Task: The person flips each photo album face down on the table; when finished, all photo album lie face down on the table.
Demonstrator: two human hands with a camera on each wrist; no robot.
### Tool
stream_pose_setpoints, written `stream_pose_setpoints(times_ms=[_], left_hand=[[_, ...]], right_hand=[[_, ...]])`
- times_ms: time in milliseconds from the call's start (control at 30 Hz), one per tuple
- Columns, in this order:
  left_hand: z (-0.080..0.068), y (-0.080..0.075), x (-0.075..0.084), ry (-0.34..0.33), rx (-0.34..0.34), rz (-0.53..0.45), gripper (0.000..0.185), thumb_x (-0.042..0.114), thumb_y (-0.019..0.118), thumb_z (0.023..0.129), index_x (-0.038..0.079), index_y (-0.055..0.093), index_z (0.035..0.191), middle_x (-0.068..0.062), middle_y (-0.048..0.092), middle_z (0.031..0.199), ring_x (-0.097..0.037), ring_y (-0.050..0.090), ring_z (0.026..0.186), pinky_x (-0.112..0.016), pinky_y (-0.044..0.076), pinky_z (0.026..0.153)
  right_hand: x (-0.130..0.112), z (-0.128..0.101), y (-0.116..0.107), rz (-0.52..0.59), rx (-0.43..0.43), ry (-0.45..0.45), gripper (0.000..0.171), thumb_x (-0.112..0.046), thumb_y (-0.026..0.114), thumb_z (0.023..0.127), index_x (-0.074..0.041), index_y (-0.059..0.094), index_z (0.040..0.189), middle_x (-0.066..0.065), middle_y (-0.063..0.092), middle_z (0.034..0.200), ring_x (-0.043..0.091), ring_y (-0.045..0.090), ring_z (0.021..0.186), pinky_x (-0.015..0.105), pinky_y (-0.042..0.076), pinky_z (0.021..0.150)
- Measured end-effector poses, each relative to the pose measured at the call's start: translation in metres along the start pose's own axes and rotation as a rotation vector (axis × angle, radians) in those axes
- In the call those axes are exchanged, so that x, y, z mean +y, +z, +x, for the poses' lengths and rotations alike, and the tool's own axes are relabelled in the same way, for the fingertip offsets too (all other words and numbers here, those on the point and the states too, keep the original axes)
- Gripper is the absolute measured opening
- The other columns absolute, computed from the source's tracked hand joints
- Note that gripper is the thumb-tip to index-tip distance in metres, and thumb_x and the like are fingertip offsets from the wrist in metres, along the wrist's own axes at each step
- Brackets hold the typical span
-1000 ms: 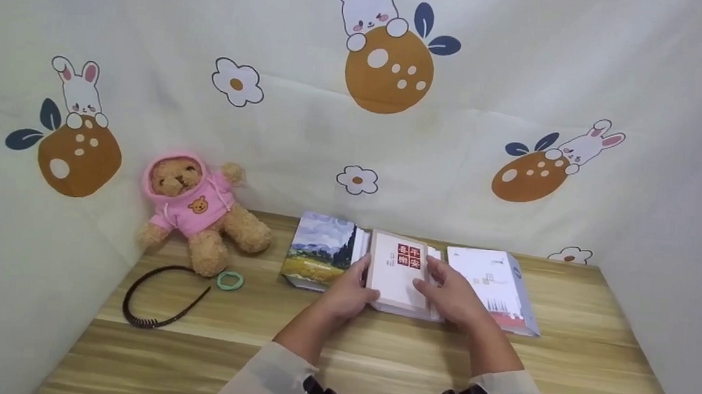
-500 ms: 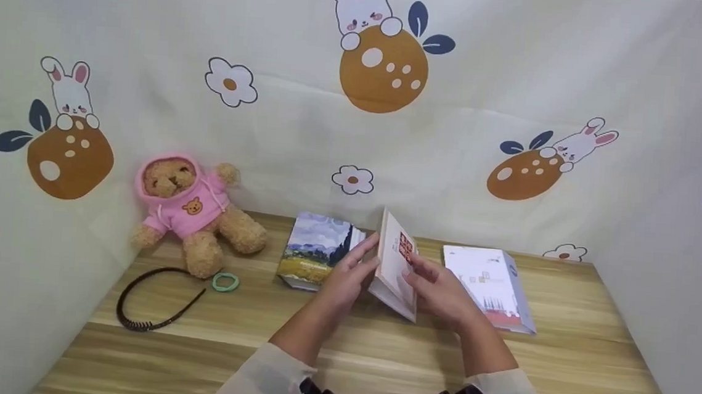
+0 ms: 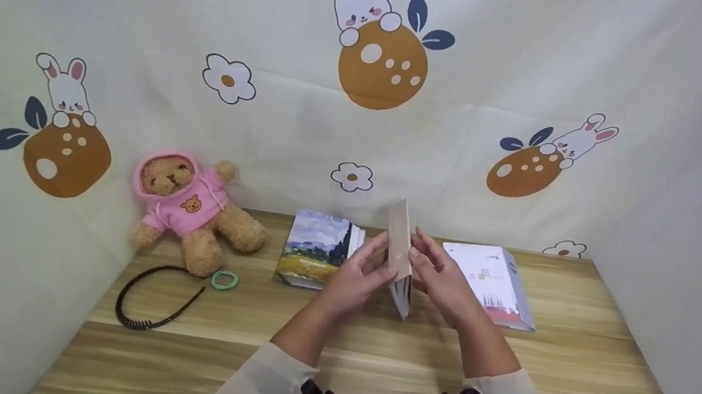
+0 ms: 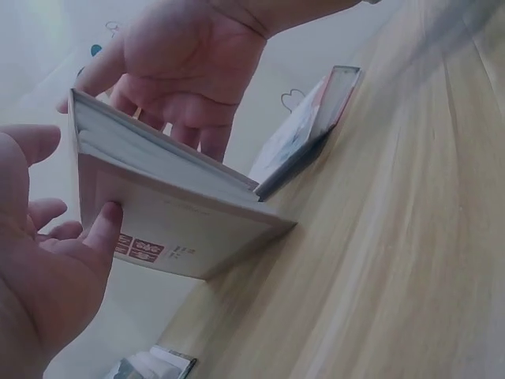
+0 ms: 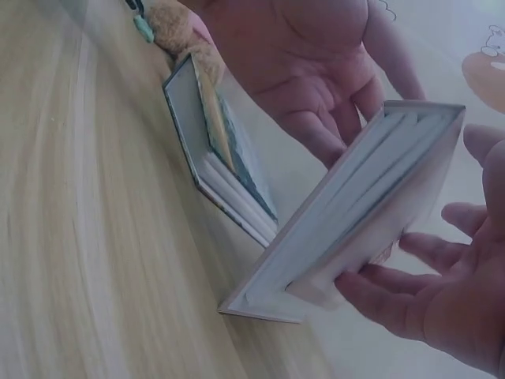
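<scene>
A cream cloth backdrop (image 3: 520,79) printed with rabbits, orange rounds and flowers encloses a wood-grain worktop (image 3: 376,359) on three sides. At the centre of the worktop, a beige book (image 3: 400,250) stands on its lower edge, spine towards the camera in the head view, one bottom corner resting on the wood. The left hand (image 3: 354,281) presses its fingers flat against the left cover, thumb on the near edge; the right hand (image 3: 444,284) lies against the right cover with fingers extended. Both grips are open-fingered, bracing the book between the palms rather than curling round it. A book with a painted landscape cover (image 3: 317,249) lies flat just left of the hands, and a white booklet (image 3: 493,284) lies just right of them. A teddy bear in a pink hoodie (image 3: 186,207) sits at the far left against the backdrop, with a green hair tie (image 3: 224,280) and a black headband (image 3: 155,298) in front of it
</scene>
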State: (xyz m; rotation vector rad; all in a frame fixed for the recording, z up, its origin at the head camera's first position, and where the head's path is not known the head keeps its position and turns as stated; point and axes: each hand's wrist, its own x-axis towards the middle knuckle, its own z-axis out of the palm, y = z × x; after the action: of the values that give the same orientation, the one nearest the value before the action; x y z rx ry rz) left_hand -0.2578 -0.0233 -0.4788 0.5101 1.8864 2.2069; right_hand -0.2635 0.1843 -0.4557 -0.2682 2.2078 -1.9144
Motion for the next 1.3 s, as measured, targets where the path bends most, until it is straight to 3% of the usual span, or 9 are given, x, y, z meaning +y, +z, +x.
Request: stream_pose_setpoints(times_ms=[100,300,600,733,900,1000,1100,1167,1300], left_hand=[[0.0,-0.001,-0.003,-0.032,-0.004,0.036,0.078,0.016,0.07,0.103,0.015,0.029,0.17,-0.016,0.027,0.178,-0.039,0.031,0.163,-0.049,0.039,0.128],[-0.001,-0.002,-0.01,-0.09,0.053,0.049,0.077,0.02,0.071,0.102,0.017,0.033,0.169,-0.017,0.02,0.18,-0.044,0.044,0.155,-0.046,0.052,0.119],[-0.002,-0.001,-0.013,-0.017,0.069,0.086,0.069,0.022,0.066,0.106,0.015,0.037,0.168,-0.019,0.031,0.176,-0.043,0.056,0.146,-0.044,0.057,0.114],[-0.002,0.0,-0.017,-0.04,0.056,0.126,0.061,0.033,0.055,0.112,0.026,0.035,0.169,-0.011,0.032,0.177,-0.04,0.059,0.143,-0.052,0.054,0.116],[-0.003,0.0,-0.027,-0.078,0.031,0.327,0.058,0.047,0.046,0.113,0.033,0.036,0.168,-0.01,0.033,0.176,-0.041,0.04,0.157,-0.064,0.036,0.128],[-0.003,-0.001,-0.032,-0.059,0.017,0.461,0.058,0.047,0.05,0.111,0.029,0.043,0.165,-0.012,0.037,0.174,-0.041,0.036,0.16,-0.063,0.031,0.131],[-0.003,-0.001,-0.034,-0.05,-0.009,0.513,0.058,0.043,0.058,0.108,0.025,0.049,0.162,-0.009,0.038,0.174,-0.039,0.037,0.16,-0.059,0.032,0.131],[-0.003,-0.001,-0.034,-0.055,-0.02,0.548,0.057,0.039,0.062,0.106,0.021,0.052,0.16,-0.007,0.039,0.174,-0.038,0.036,0.161,-0.057,0.031,0.132],[-0.004,-0.001,-0.035,-0.088,-0.037,0.605,0.054,0.027,0.065,0.104,0.011,0.057,0.155,-0.006,0.041,0.173,-0.038,0.036,0.161,-0.055,0.029,0.134]], right_hand=[[0.002,0.001,0.0,0.005,0.009,0.025,0.071,-0.045,0.06,0.109,-0.03,0.028,0.171,0.008,0.036,0.175,0.041,0.043,0.157,0.072,0.042,0.119],[0.013,0.005,0.0,-0.006,-0.004,0.052,0.063,-0.041,0.061,0.109,-0.038,0.036,0.167,0.007,0.037,0.174,0.039,0.048,0.154,0.069,0.046,0.118],[0.016,0.007,0.003,0.038,0.013,0.046,0.059,-0.032,0.055,0.112,-0.036,0.035,0.167,0.004,0.038,0.174,0.034,0.054,0.147,0.059,0.052,0.116],[0.011,0.007,0.002,0.08,0.024,0.045,0.058,-0.028,0.053,0.112,-0.03,0.036,0.168,0.007,0.038,0.174,0.031,0.059,0.141,0.054,0.056,0.113],[0.011,0.007,-0.004,0.146,0.088,0.022,0.061,-0.015,0.053,0.11,-0.017,0.035,0.168,0.008,0.035,0.175,0.028,0.062,0.137,0.035,0.061,0.104],[0.01,0.007,-0.011,0.114,0.148,-0.011,0.067,-0.004,0.055,0.106,-0.01,0.032,0.169,0.009,0.031,0.178,0.029,0.048,0.154,0.033,0.053,0.117],[0.01,0.009,-0.02,0.027,0.177,-0.023,0.07,-0.001,0.056,0.104,-0.005,0.03,0.168,0.009,0.028,0.178,0.025,0.025,0.166,0.036,0.033,0.131],[0.012,0.01,-0.025,-0.05,0.176,-0.008,0.069,-0.004,0.058,0.105,-0.003,0.03,0.168,0.01,0.027,0.178,0.025,0.021,0.168,0.041,0.024,0.135],[0.018,0.01,-0.032,-0.244,0.166,0.068,0.069,-0.017,0.061,0.107,-0.006,0.032,0.168,0.012,0.027,0.178,0.027,0.023,0.166,0.046,0.024,0.136]])
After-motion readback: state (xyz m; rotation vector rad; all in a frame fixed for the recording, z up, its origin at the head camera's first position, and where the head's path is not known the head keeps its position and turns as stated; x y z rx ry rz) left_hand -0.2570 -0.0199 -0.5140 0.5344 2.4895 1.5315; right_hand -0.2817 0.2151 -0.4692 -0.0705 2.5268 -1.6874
